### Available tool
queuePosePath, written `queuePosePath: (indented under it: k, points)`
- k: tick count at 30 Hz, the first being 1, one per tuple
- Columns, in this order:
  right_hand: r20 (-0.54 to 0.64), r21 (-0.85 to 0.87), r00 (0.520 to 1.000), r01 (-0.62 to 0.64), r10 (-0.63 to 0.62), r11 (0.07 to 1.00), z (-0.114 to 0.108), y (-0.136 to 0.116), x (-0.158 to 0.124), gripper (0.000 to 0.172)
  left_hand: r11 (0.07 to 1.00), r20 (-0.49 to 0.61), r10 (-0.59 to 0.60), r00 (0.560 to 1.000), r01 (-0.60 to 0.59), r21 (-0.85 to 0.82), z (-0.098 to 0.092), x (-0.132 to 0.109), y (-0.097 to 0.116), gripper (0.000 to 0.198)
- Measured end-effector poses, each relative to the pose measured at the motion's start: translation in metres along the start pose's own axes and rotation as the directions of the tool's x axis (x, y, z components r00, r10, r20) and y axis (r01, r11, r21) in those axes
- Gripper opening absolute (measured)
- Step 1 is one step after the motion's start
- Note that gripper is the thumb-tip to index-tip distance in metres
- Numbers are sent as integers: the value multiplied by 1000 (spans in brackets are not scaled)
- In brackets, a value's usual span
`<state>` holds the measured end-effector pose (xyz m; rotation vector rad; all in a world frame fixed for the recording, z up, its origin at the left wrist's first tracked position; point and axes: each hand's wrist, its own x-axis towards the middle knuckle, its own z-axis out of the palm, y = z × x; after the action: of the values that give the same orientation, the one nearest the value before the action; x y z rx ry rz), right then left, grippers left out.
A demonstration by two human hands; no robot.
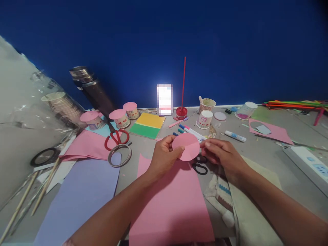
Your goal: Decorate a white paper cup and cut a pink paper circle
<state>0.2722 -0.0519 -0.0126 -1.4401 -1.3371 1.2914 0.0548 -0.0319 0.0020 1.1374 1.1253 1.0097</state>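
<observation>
A cut pink paper circle (186,146) is gripped by my left hand (165,152), thumb on its front and fingers behind. My right hand (217,152) is closed, with its fingertips at the circle's right edge; how firmly they pinch it is hard to see. Below lies a long pink paper sheet (171,201). Black-handled scissors (200,168) rest just under the circle, their blades hidden. Several markers (191,131) lie behind it.
Paper cups with pink tops (120,118) stand at the back left near a dark flask (94,92). Red-handled scissors (116,138) and a tape roll (119,155) lie left. A glue stick (235,136), a cut-out pink sheet (279,133) and a power strip (307,167) are right.
</observation>
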Motion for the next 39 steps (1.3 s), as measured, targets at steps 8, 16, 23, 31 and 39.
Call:
queuePosePath:
  k: [8,16,23,31,39]
  points:
    - [-31,207,999,-38,45,978,8,-2,2,42,996,65,-75,995,78,-38,1,-1,-2,26]
    - [147,423,981,-178,127,889,12,1,3,42,921,95,-218,971,237,-309,8,-4,-17,56]
    - [190,459,974,-199,123,866,11,-2,2,42,969,215,-234,948,246,-31,0,-7,-7,39]
    - [68,314,992,-124,108,941,12,-4,0,33,959,246,-283,927,270,84,-8,3,-2,36]
    - [2,167,999,-45,45,985,9,-1,1,31,933,293,-329,898,357,-46,-9,5,-8,48]
